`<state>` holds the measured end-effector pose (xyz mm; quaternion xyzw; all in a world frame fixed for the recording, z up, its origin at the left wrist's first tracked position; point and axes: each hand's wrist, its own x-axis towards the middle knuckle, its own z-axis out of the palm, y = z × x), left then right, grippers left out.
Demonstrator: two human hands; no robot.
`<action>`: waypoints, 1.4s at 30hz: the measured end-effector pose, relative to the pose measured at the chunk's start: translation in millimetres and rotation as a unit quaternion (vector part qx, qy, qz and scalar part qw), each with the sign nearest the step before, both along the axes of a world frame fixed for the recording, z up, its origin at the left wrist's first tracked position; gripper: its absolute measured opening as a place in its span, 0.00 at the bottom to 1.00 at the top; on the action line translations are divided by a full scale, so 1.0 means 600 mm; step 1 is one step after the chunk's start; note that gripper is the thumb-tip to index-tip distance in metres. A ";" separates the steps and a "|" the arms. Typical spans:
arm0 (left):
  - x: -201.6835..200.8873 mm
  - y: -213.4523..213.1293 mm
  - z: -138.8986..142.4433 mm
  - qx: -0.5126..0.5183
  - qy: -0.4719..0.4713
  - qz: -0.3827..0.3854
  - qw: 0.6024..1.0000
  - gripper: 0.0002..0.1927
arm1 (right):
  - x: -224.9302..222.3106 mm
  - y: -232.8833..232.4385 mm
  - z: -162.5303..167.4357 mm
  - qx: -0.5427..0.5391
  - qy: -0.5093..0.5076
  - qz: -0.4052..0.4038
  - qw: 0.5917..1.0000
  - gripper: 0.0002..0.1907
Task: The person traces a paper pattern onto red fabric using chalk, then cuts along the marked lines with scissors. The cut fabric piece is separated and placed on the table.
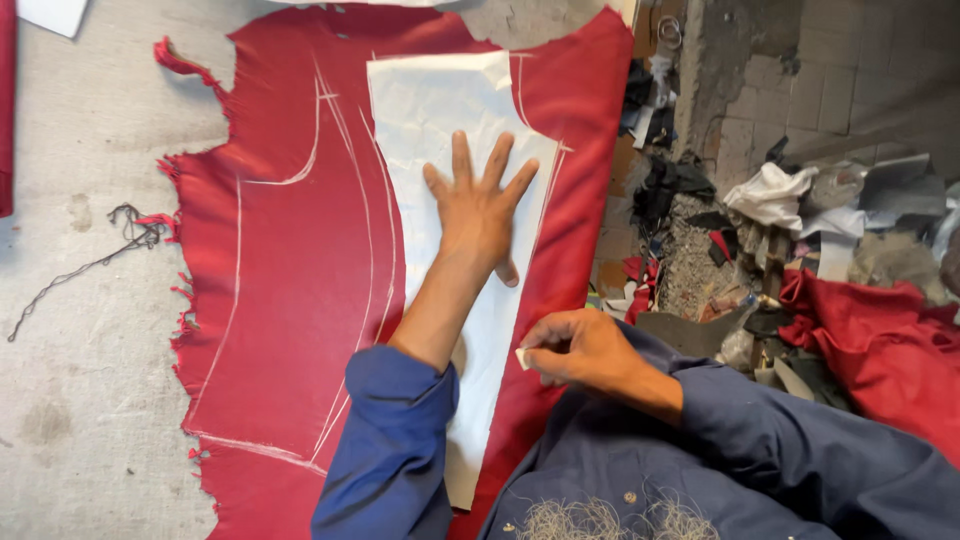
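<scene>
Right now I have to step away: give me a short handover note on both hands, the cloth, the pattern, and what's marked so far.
Left hand: flat, fingers spread, pressing the white paper pattern onto the red cloth.
Right hand: pinching a small white piece of chalk at the pattern's right edge, low down.
Cloth lies spread on the grey table; its left edge is frayed.
Done: white chalk lines already run across the cloth left of the pattern.
Left: the right edge beside the chalk shows no line below the left hand.

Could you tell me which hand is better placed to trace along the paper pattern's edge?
Probably the right hand: it pinches the white chalk beside the paper pattern, while the left hand presses it flat.
</scene>
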<state>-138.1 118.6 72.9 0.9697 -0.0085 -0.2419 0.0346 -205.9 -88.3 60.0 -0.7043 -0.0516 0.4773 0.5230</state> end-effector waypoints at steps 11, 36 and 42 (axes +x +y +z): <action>-0.406 0.010 0.003 -0.052 -0.062 0.394 0.916 0.70 | 0.129 -0.173 -0.034 0.022 -0.003 -0.162 0.987 0.10; -0.343 -0.226 -0.091 0.241 -0.321 0.654 0.641 0.06 | 0.288 0.128 -0.054 0.203 0.233 0.523 0.794 0.05; -0.390 -0.322 -0.096 0.325 -0.245 0.742 0.533 0.07 | 0.545 0.171 -0.049 0.095 -0.110 0.363 0.920 0.10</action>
